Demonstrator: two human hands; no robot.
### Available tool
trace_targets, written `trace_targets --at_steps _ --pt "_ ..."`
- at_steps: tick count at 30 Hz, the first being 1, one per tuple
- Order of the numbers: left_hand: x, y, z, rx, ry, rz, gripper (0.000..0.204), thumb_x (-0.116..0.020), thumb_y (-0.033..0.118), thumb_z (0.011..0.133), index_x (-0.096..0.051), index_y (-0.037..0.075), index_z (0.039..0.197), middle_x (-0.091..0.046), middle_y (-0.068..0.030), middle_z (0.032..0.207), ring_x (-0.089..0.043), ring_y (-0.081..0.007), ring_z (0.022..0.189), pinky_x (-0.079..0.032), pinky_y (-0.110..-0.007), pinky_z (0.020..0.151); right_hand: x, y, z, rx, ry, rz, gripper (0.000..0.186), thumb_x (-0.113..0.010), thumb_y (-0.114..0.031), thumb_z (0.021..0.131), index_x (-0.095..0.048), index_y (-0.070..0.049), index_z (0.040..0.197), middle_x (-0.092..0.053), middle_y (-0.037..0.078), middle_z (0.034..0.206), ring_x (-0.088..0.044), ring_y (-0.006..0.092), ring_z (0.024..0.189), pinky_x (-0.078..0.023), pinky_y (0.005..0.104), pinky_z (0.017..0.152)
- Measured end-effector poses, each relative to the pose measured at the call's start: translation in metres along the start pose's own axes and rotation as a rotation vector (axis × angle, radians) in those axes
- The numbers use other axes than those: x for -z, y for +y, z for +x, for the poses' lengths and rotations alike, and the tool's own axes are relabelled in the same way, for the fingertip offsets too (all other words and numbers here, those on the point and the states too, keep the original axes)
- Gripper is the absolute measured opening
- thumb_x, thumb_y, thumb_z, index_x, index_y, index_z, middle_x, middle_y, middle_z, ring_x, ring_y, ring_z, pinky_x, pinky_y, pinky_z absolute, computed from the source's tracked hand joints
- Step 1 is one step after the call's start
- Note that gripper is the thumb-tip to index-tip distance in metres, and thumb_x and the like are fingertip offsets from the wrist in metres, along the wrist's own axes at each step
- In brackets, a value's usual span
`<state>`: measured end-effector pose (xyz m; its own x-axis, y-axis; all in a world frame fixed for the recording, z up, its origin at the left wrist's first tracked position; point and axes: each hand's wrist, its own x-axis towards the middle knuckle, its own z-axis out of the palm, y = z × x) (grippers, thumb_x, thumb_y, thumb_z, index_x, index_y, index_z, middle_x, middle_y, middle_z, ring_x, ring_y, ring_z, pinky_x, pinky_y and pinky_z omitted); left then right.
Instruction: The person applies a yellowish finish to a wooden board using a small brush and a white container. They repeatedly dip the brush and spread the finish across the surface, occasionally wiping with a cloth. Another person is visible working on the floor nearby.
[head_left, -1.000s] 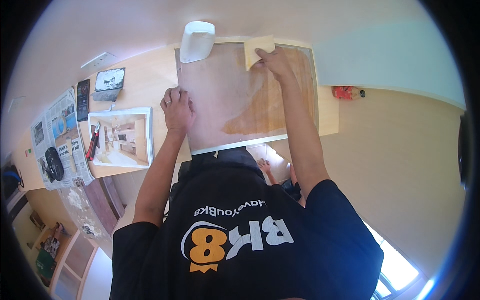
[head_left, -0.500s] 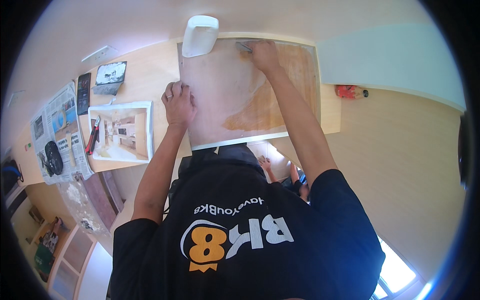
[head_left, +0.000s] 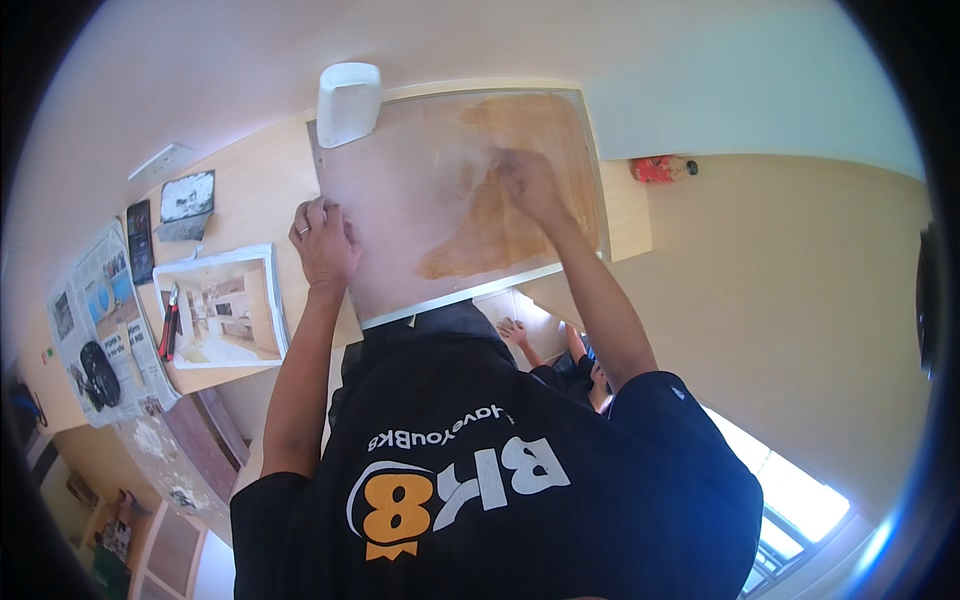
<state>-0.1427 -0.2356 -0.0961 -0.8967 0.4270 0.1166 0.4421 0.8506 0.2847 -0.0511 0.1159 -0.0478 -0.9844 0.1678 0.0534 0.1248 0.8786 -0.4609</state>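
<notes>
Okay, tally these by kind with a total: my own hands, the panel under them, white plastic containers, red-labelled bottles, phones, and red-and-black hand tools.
Own hands: 2 (left hand, right hand)
Brown-stained panel: 1
White plastic container: 1
Red-labelled bottle: 1
Phone: 1
Red-and-black hand tool: 1
Total: 7

Right hand (head_left: pixel 528 185), upper centre of the frame: blurred, its fingers indistinct; whatever it may hold cannot be made out. The hand and right forearm (head_left: pixel 598 300) cover part of the panel (head_left: pixel 395 200). Left hand (head_left: pixel 326 245), left of centre: fingertips curled out of sight, their hold uncertain. Co-worker's hand (head_left: pixel 513 332), below centre: the body beyond is largely hidden by the black shirt (head_left: pixel 600 445), itself cut off by the bottom edge. Dark object (head_left: pixel 928 300), far right: cropped by the rim, kind unclear. Patterned and green shapes (head_left: pixel 113 560), lower left: too small and dim to identify.
</notes>
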Motion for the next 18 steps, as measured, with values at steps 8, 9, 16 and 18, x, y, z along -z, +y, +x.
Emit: trace_targets --at_steps 8,9,16,18 --pt "-0.002 -0.002 -0.001 -0.019 0.011 -0.013 0.024 -0.066 0.015 0.084 -0.065 0.013 0.109 -0.050 -0.0073 0.129 -0.040 -0.0313 0.132 -0.032 -0.051 0.106 0.049 0.113 0.057 -0.570 0.242 -0.204 0.035 -0.057 -0.024 0.089 -0.074 -0.001 0.109 -0.071 0.028 0.101 -0.068 0.0458 0.098 -0.054 0.0512 0.088" --pt "-0.002 -0.002 -0.001 -0.024 0.023 -0.018 0.025 -0.066 0.015 0.084 -0.064 0.013 0.108 -0.051 -0.0071 0.129 -0.040 -0.0310 0.132 -0.032 -0.051 0.106 0.047 0.120 0.060 -0.580 0.243 -0.200 0.034 -0.057 -0.024 0.089 -0.074 -0.001 0.108 -0.071 0.028 0.101 -0.068 0.0455 0.098 -0.054 0.0512 0.088" --pt "-0.003 -0.002 -0.001 -0.022 0.026 -0.006 0.026 -0.067 0.015 0.083 -0.063 0.012 0.109 -0.051 -0.0076 0.130 -0.040 -0.0308 0.132 -0.031 -0.050 0.107 0.042 0.141 0.068 -0.599 0.245 -0.244 0.037 -0.060 -0.028 0.087 -0.073 -0.002 0.110 -0.071 0.027 0.101 -0.068 0.0458 0.097 -0.053 0.0528 0.088" --pt "-0.004 -0.003 -0.001 -0.029 0.036 0.000 0.027 -0.067 0.015 0.083 -0.063 0.012 0.109 -0.051 -0.0079 0.130 -0.040 -0.0311 0.132 -0.031 -0.050 0.107 0.042 0.143 0.075 -0.525 0.208 -0.246 0.037 -0.059 -0.029 0.088 -0.073 -0.002 0.110 -0.071 0.027 0.100 -0.068 0.0454 0.096 -0.053 0.0526 0.087"
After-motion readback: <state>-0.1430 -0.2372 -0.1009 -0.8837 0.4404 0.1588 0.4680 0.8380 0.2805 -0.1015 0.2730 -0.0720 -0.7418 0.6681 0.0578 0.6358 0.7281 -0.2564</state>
